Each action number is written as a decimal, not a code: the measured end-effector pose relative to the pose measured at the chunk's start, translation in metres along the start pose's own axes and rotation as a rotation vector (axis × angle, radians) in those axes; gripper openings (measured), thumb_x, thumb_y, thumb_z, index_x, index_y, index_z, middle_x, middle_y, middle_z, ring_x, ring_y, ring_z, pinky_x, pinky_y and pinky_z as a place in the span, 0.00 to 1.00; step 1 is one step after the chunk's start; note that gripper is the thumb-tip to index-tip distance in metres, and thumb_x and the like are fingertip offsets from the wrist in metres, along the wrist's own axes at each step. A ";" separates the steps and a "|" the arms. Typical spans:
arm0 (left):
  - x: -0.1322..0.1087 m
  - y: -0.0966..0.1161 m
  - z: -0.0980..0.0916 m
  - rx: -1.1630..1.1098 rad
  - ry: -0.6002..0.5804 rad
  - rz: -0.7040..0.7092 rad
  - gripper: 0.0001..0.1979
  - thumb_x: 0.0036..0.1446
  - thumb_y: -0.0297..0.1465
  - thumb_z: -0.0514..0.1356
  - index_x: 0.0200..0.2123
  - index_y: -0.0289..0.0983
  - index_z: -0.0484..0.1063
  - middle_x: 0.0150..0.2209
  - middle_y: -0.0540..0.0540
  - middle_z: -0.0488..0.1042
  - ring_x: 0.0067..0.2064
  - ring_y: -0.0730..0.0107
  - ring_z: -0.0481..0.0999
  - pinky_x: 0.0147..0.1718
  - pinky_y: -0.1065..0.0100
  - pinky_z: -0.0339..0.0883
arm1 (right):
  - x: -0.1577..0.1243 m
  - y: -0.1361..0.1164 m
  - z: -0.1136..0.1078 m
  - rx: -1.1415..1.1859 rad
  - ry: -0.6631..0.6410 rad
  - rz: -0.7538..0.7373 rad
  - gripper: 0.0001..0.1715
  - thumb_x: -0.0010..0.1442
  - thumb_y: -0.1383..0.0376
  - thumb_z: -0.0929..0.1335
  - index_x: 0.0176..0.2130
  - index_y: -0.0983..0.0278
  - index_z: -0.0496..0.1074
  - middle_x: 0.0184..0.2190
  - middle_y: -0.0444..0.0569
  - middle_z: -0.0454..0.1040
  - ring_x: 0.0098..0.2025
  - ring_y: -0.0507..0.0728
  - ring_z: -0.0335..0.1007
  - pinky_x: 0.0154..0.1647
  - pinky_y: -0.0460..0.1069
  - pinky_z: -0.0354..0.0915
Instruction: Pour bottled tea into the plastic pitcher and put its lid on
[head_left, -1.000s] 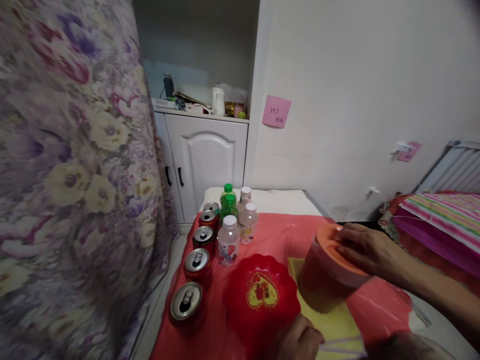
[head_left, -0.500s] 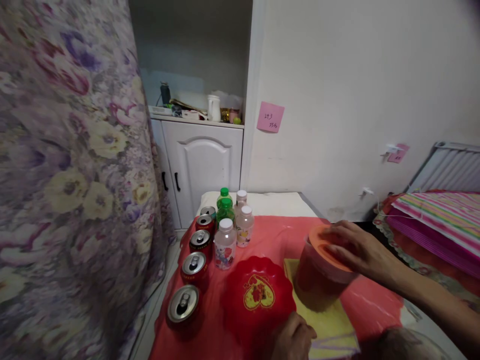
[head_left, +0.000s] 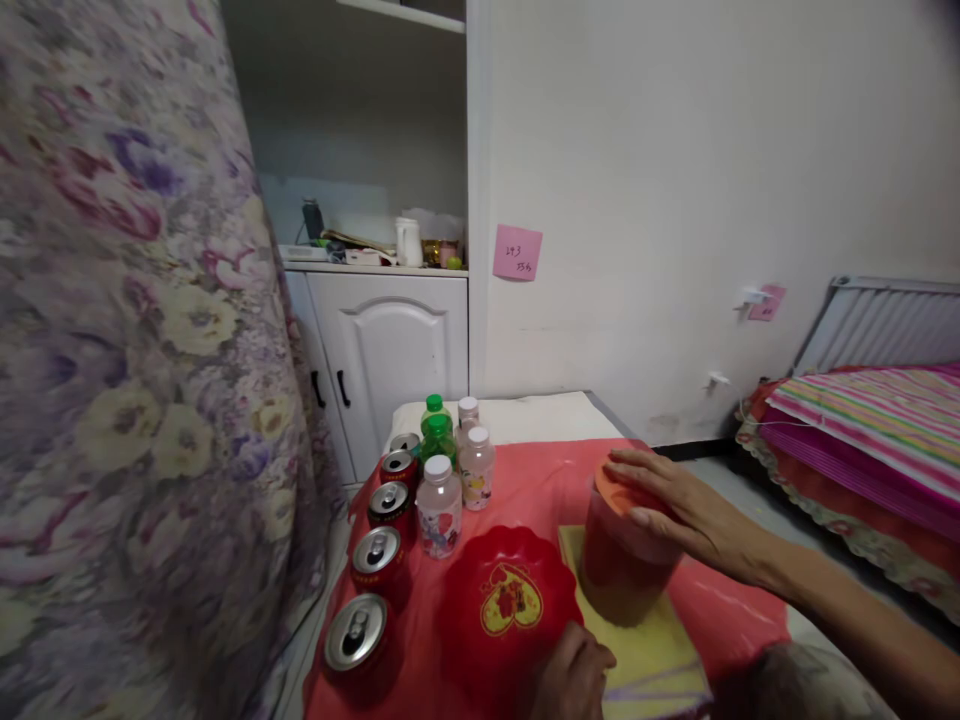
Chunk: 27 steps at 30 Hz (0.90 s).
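- A floral curtain (head_left: 127,380) fills the left side of the view, hanging just beside the table's left edge.
- Along that left edge of the red tablecloth (head_left: 540,480) runs a row of red drink cans (head_left: 377,556), tops up, from the near corner toward the far end.
- Just right of the cans stand small clear bottles (head_left: 439,505) with white caps and two green-capped bottles (head_left: 437,432), grouped near the far left corner.
- A red scalloped plate (head_left: 510,600) with a gold heart emblem lies near the table's front edge, in the middle.
- The left hand (head_left: 574,675) is at the plate's near rim at the front edge; its fingers are curled, but whether they actually pinch the rim cannot be told.
- A yellow mat (head_left: 652,650) lies just right of the plate, toward the front edge.
- A red tub (head_left: 619,570) with an orange lid (head_left: 611,497) stands upright on the mat's far part.
- The right hand (head_left: 675,505) lies flat on the lid, fingers spread open and pressing on top, not closed around the tub.
- Beyond the table, a white cabinet (head_left: 390,340) stands against the wall, with a pink note (head_left: 517,252) stuck to its right.
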<state>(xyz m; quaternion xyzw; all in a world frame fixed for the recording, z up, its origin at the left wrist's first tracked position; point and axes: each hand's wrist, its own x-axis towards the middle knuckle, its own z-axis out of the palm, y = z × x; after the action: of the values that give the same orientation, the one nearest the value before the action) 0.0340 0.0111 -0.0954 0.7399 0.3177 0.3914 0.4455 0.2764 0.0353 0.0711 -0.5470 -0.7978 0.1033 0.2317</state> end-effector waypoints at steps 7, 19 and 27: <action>0.006 -0.010 -0.006 0.120 0.105 0.178 0.12 0.61 0.26 0.52 0.40 0.38 0.76 0.36 0.43 0.75 0.37 0.66 0.75 0.38 0.67 0.69 | -0.045 0.033 0.010 0.295 0.511 0.269 0.27 0.65 0.48 0.63 0.58 0.55 0.66 0.61 0.54 0.68 0.64 0.66 0.62 0.68 0.67 0.54; 0.022 -0.006 -0.016 0.098 0.093 -0.031 0.30 0.57 0.27 0.58 0.64 0.41 0.64 0.67 0.37 0.65 0.65 0.54 0.66 0.64 0.51 0.59 | -0.059 0.074 0.082 0.822 0.601 0.432 0.25 0.59 0.43 0.66 0.45 0.56 0.76 0.46 0.50 0.81 0.51 0.66 0.75 0.57 0.61 0.69; 0.033 -0.007 -0.010 0.093 -0.030 -0.003 0.34 0.60 0.29 0.58 0.69 0.41 0.54 0.72 0.40 0.55 0.72 0.56 0.52 0.69 0.50 0.47 | -0.053 0.082 0.104 1.100 0.591 0.428 0.21 0.57 0.46 0.69 0.42 0.57 0.75 0.41 0.50 0.81 0.46 0.65 0.76 0.54 0.62 0.69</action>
<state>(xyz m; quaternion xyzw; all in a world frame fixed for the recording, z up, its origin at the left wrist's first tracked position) 0.0412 0.0454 -0.0895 0.7649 0.3300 0.3645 0.4162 0.3090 0.0273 -0.0677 -0.5006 -0.4050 0.3852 0.6610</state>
